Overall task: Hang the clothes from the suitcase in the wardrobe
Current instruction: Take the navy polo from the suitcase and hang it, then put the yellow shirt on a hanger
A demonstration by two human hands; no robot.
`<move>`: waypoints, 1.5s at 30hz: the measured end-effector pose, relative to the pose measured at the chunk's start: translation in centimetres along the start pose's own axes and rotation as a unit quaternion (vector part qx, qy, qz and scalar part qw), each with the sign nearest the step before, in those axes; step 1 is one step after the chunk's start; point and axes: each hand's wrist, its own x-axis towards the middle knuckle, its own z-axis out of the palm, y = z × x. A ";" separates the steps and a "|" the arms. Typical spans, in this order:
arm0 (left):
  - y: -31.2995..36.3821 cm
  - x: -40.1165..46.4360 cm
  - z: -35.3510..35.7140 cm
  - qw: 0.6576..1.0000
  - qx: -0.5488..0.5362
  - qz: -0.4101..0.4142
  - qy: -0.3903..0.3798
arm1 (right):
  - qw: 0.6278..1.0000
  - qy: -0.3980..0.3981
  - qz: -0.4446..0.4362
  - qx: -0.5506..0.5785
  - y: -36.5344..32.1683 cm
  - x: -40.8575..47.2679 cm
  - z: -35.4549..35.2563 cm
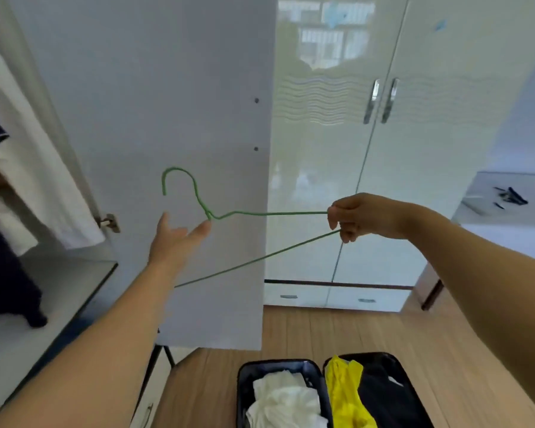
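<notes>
Nearest, at the bottom edge, the open suitcase [291, 366] lies on the wooden floor [445, 350] with its two halves spread. A crumpled white garment [284, 400] fills the left half; a bright yellow garment [346, 393] lies over a black one [383, 396] in the right half. None of these is on a hanger yet, so the hanging proper looks barely begun for them.

Further up, both bare arms reach forward. The right hand [355, 216] pinches one end of a green wire hanger [260, 214], thumb and curled fingers closed on the corner where the top arm meets the bottom bar. The left hand [175, 239] is spread, fingers straight and apart, one fingertip touching the twisted neck just below the hook; it grips nothing.

That hanger looks thin, light and springy, likely to flex or twist if held by one end alone. A firmer hold would probably be at the neck. The garments below look soft and limp, and the yellow one possibly slick, so each is best lifted by the shoulders or collar.

Beyond the hands stands the open wardrobe door [167, 118]. To its left, a white cloth [28, 180] and a dark garment [0, 257] already hang inside the wardrobe. Farther right are closed glossy doors [337, 149] with metal handles [380, 100].
</notes>
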 end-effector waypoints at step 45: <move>-70.2 8.0 44.0 0.921 0.375 -0.091 -0.053 | 0.860 0.197 0.420 -0.211 79.5 9.1 41.8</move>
